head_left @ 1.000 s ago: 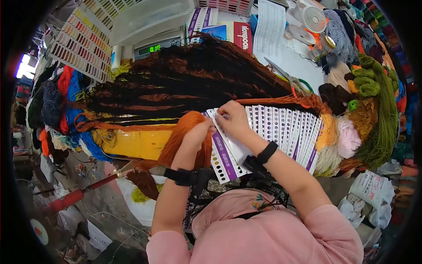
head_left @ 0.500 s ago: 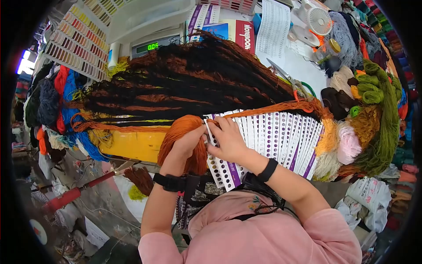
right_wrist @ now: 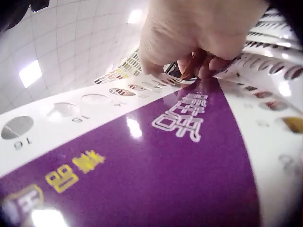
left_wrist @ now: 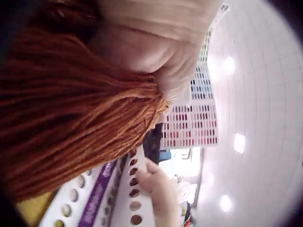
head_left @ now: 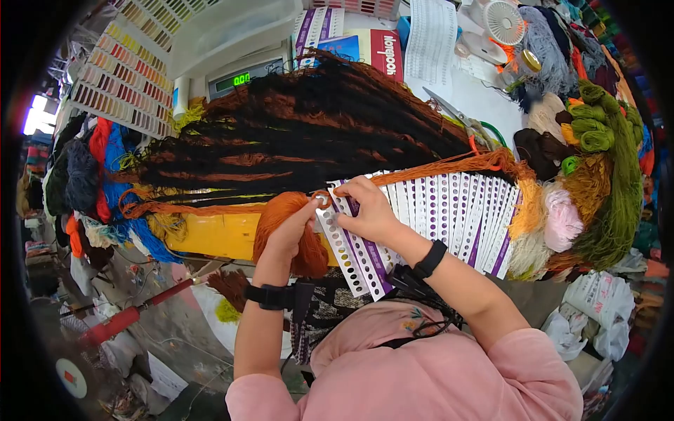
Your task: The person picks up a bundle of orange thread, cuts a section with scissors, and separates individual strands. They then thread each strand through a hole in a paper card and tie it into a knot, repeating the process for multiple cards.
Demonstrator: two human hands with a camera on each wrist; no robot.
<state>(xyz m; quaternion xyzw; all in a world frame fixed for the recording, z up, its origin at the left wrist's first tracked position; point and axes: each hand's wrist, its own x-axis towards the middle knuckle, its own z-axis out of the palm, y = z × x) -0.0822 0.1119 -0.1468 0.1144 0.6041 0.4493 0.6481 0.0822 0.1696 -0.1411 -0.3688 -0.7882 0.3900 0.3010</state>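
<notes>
In the head view my left hand [head_left: 289, 231] grips a thick skein of rust-orange thread [head_left: 270, 219], its strands hanging below the palm. A small loop of the same colour shows by the fingertips. My right hand [head_left: 372, 212] pinches a white-and-purple punched thread card [head_left: 345, 261] near its top, with the card slanting down toward my lap. The left wrist view shows the skein [left_wrist: 71, 118] fanning out under my left hand, and right fingers at the card's holed edge. In the right wrist view, numbered holes run along the card [right_wrist: 189, 175], and a rust strand shows by the fingertips.
More punched cards [head_left: 449, 203] lie fanned to the right. Long black and brown threads [head_left: 295, 140] spread across the table. Behind them stand a scale [head_left: 242, 81] and a plastic tray [head_left: 232, 35]. Scissors [head_left: 449, 109] lie at the back right, near coloured skeins [head_left: 593, 133].
My right hand has shifted over the card top, dipping lower and then rising again. The left hand has moved slightly left with the skein. The scale reading dropped from 0.10 to 0.00.
</notes>
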